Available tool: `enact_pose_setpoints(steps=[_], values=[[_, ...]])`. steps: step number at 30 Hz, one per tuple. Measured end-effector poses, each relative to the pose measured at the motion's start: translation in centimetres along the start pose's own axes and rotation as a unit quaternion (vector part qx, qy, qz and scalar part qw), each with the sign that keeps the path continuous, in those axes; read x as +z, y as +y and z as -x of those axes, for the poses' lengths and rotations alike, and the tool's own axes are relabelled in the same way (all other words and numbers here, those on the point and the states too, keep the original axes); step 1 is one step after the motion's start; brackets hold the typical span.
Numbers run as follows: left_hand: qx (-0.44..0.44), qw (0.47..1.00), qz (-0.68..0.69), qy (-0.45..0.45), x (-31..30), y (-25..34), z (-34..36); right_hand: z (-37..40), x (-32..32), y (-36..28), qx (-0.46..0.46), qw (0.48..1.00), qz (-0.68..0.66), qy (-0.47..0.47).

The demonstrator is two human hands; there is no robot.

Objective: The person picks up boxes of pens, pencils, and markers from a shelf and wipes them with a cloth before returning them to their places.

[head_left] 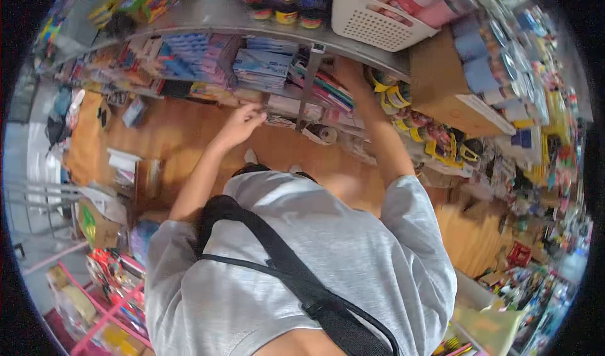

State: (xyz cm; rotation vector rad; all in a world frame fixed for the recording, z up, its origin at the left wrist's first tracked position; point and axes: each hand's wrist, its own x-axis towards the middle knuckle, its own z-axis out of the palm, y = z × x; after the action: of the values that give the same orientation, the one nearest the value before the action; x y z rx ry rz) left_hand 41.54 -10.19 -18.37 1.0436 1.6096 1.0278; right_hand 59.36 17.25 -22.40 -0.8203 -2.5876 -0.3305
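Observation:
My left hand [242, 124] hangs in front of the lower shelf, its fingers loosely curled and partly blurred; whether they pinch anything is unclear. My right hand [345, 75] reaches in under the upper shelf edge, beside the metal upright [309, 81]. Its fingers are blurred and in shadow. Just left of it lies a row of colourful thin packs or books [324, 88]. Stacks of light blue packets [261, 66] sit on the shelf, left of the upright.
A white perforated basket [378, 25] stands on the upper shelf, with a cardboard box [444, 72] to its right. Yellow-tagged goods [394, 96] hang near my right forearm. Pink racks [107, 315] are at the lower left, over a wooden floor [170, 129].

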Motion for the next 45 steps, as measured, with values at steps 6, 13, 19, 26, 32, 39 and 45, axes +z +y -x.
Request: enact_pose_setpoints(steps=[6, 13, 19, 26, 32, 39, 45], values=[[-0.031, 0.998, 0.001, 0.046, -1.1, 0.7, 1.0, -2.3, -0.1, 2.8, 0.041, 0.984, -0.154, -0.079], [-0.035, 0.997, 0.019, 0.063, -1.0, -1.0, -0.3, -3.9, -0.3, 3.7, 0.056, 0.976, -0.176, -0.119], [-0.014, 0.998, -0.015, 0.054, -1.3, -1.7, -1.4, -3.2, -1.1, 4.2, 0.082, 0.969, -0.185, -0.138], [0.003, 0.999, -0.036, 0.032, -2.3, -2.0, -2.6, 1.8, -3.0, 0.8, 0.141, 0.955, -0.173, -0.196], [0.016, 0.998, -0.056, 0.01, -1.6, -1.2, -3.4, 3.4, -3.1, 0.6, 0.073, 0.983, -0.069, -0.153], [0.027, 0.998, -0.054, 0.02, -1.9, -1.8, -2.8, 3.3, -2.4, 1.3, 0.118, 0.967, -0.092, -0.207], [0.048, 0.998, -0.031, 0.02, -2.3, -2.6, -2.6, 3.2, -5.6, 0.0, 0.155, 0.954, -0.223, -0.128]])
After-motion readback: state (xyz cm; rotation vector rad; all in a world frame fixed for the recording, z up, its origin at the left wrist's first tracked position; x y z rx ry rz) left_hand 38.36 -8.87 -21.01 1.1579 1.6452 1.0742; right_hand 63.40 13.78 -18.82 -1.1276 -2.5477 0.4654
